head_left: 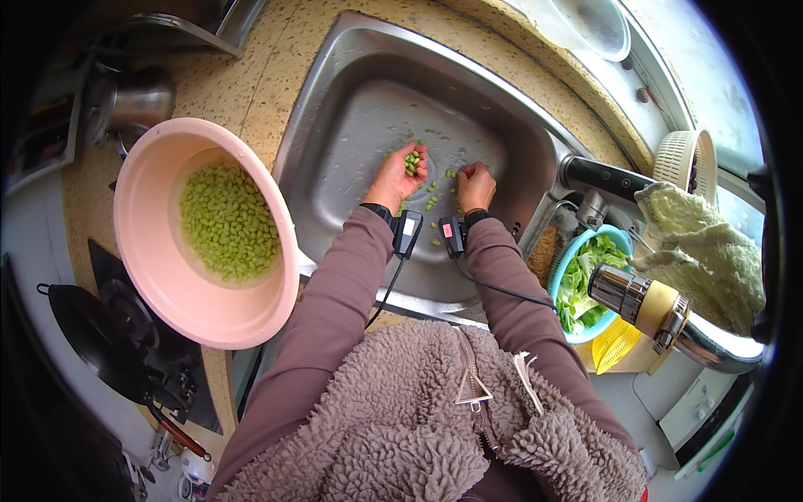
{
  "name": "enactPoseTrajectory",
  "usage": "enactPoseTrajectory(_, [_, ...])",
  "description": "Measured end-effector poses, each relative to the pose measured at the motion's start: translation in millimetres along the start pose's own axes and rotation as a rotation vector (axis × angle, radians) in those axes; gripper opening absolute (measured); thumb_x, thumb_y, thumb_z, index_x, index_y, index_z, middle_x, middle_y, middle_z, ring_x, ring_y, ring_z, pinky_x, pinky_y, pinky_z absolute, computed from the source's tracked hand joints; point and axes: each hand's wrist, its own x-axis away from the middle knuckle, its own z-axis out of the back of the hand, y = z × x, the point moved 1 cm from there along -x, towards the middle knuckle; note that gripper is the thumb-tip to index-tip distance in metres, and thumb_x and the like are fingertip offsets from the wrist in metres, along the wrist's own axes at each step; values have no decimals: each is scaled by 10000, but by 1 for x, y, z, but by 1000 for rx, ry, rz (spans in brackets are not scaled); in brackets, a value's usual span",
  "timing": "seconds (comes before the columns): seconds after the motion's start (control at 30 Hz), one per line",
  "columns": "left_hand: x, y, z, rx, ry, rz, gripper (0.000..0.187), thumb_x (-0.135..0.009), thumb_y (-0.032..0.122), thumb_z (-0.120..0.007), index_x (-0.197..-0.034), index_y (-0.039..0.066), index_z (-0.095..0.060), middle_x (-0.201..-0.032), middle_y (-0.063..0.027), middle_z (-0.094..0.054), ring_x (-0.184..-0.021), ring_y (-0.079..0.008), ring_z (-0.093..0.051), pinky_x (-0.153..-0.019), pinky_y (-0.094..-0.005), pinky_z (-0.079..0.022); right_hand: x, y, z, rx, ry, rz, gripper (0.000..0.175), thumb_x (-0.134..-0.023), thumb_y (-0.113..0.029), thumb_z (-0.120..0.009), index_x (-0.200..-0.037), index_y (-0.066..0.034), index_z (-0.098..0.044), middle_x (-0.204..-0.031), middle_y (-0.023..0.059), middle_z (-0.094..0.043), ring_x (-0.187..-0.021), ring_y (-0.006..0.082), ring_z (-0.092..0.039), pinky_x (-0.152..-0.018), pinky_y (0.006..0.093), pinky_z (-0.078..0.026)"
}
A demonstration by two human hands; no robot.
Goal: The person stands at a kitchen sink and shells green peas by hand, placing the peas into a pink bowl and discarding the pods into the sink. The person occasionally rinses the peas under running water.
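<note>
Both hands are inside a stainless steel sink. My left hand is palm up, its fingers curled around a small heap of shelled green soybeans. To its right, my right hand reaches down with bent fingers near the sink floor. Its fingertips are hidden, so I cannot tell whether a bean is between them. Loose green soybeans and bits of thin skin lie on the wet metal between and around the hands. Left of the sink, a pink plastic basin holds many more green soybeans in water.
Right of the sink are a faucet, a turquoise basket of leafy greens, a yellow plastic basket and a cloth. On the left are a black wok over a cooktop and a steel pot.
</note>
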Motion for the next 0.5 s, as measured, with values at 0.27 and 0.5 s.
enactPoseTrajectory(0.27, [3,-2,-7,-119,78,-77,220,-860,205,-476,-797,8,-551,-680,-47,-525,-564,-129,-495,-460,-225,-417,-7,-1,-2,70,0,103,108,-666,-91,-584,-755,-30,-579,-792,160,-593,-759,328,-573,-689,389,-455])
enactPoseTrajectory(0.5, [3,-7,-9,-305,128,-117,211,-866,195,-457,-809,13,-549,-703,-45,-527,-605,-124,-506,-501,-230,-433,-10,-13,11,-69,32,38,140,-679,-97,-603,-791,-14,-590,-731,135,-605,-693,265,-601,-652,332,-469])
